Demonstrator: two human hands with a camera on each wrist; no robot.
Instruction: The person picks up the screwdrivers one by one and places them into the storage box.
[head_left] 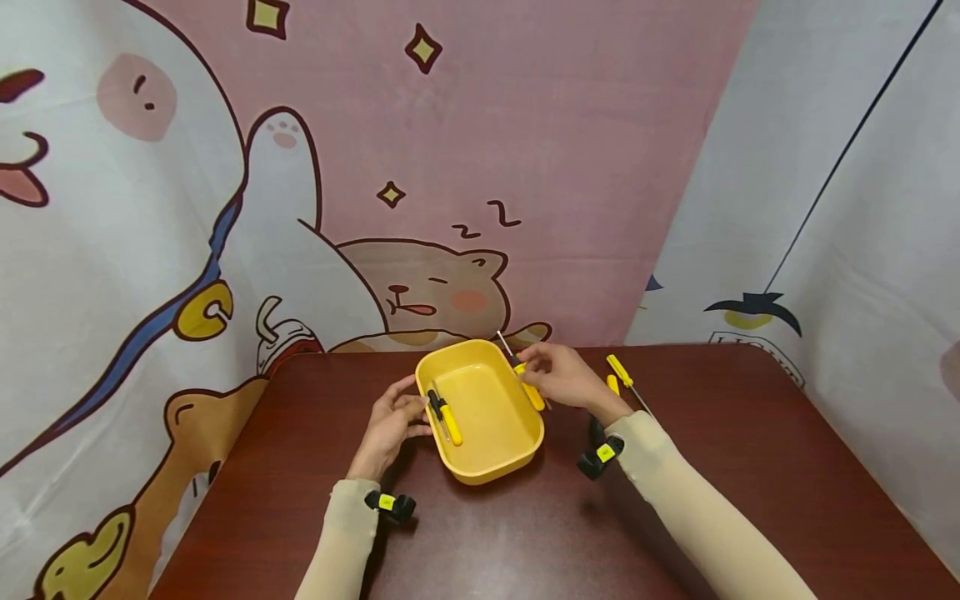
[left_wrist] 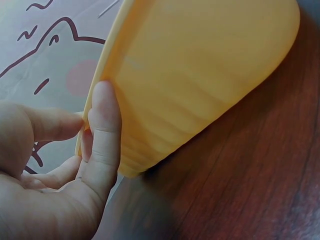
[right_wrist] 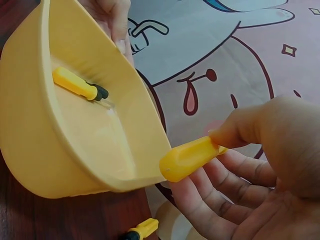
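My left hand grips the left rim of a yellow plastic tub, thumb and fingers on either side of the wall in the left wrist view. Inside the tub, along its left side, lie screwdrivers with yellow and black handles. At the tub's right rim, my right hand pinches a screwdriver by its yellow and black handle, its metal shaft pointing up and away. The right wrist view shows the rounded yellow end of that handle beside the tub's rim, between thumb and fingers.
Right of my right hand, a yellow-handled screwdriver lies on the dark red wooden table, with another yellow handle beside it, partly hidden. Behind the table's far edge hangs a cartoon-printed cloth.
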